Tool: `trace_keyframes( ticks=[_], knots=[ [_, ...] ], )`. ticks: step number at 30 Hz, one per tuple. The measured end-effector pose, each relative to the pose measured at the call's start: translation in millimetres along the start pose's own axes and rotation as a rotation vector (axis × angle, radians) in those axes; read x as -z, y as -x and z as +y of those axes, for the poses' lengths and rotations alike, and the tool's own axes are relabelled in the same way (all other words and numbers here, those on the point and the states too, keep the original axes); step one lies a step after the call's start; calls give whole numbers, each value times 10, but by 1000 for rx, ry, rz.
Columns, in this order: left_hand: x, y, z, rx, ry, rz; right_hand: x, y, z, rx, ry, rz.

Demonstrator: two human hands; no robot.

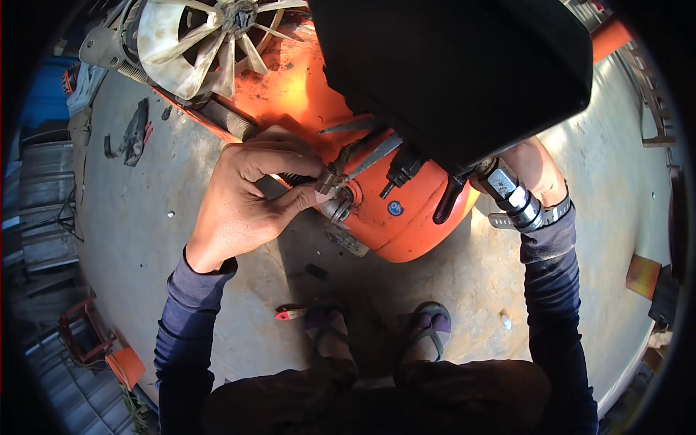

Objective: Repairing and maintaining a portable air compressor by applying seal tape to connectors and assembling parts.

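Note:
My left hand (246,192) is closed in a pinch, thumb and fingers on a small brass-coloured fitting (328,180) at the end of an orange tank (413,232). Just below the fingertips sits a round metal fitting (339,209). Two tapered grey metal tips, one of them a pointed jaw (375,156), reach toward the brass fitting from under a black housing (464,80). My right hand (533,170) is behind that housing, its fingers hidden, so its grip does not show. A silver hose coupling (502,185) stands in front of the right wrist, which wears a banded strap.
A pale fan-like wheel (210,43) is mounted at the tank's upper left. A black valve or plug (402,172) and a black lever (449,199) hang below the housing. On the concrete floor lie a dark tool (134,134) and a red-handled brush (290,314) near my feet.

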State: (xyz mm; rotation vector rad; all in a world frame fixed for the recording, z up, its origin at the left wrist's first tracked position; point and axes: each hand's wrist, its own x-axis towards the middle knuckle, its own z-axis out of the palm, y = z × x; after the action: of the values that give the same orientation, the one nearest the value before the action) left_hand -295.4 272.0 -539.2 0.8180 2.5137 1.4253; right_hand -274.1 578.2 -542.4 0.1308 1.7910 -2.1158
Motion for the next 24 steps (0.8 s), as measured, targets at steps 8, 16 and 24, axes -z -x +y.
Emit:
trace_keyframes(
  ticks=[8, 16, 24],
  knots=[
    [-17, -72, 19, -17, 14, -10, -130, -585, -167, -16, 15, 10],
    [1, -35, 14, -6, 18, -6, -138, -528, -146, -29, 24, -8],
    [2, -20, 2, -21, 4, 6, -120, -534, -155, -38, 44, -19]
  ],
)
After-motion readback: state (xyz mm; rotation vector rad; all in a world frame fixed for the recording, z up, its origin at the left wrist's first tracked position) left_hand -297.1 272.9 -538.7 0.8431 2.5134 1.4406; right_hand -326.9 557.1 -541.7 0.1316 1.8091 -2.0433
